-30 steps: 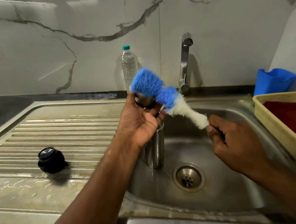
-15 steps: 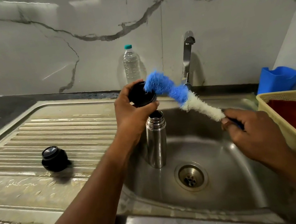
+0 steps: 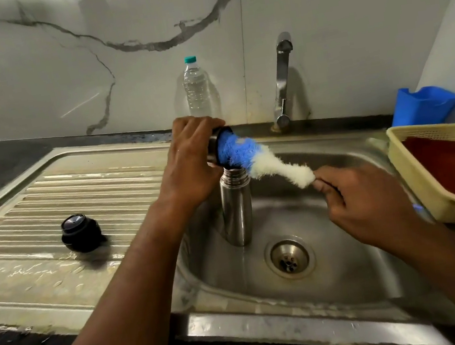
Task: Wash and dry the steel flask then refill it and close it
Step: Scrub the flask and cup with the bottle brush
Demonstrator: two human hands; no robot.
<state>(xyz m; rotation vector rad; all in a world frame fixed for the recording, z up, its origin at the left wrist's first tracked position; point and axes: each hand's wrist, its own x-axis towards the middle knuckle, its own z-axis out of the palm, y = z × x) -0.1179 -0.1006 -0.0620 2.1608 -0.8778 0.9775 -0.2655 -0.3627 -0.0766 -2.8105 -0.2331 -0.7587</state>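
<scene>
Head view: a steel sink point(image 3: 357, 286) is seen from above, with both forearms reaching in.
Steel flask point(image 3: 236, 209): stood upright and uncapped in the basin, just left of the drain point(image 3: 290, 258).
Left hand point(image 3: 189, 166): fingers are curled round the steel cup lid point(image 3: 215, 147), which is held tilted above the flask mouth.
Right hand point(image 3: 365, 204): fingers are clenched on the handle of the bottle brush point(image 3: 260, 161); the handle itself is hidden by the hand.
Brush head: the blue bristles are pushed into the cup lid.
Surroundings: a black stopper point(image 3: 81, 232) is set on the wet drainboard point(image 3: 46, 201); a plastic water bottle point(image 3: 195, 88) and a tap point(image 3: 283, 80) are at the marble wall; a yellow basket point(image 3: 417, 172) and a blue tub point(image 3: 424, 108) are at the right.
In the way: the left hand covers most of the lid.
Change: half a second ago the brush was outside the lid; now its tip is inside it.
</scene>
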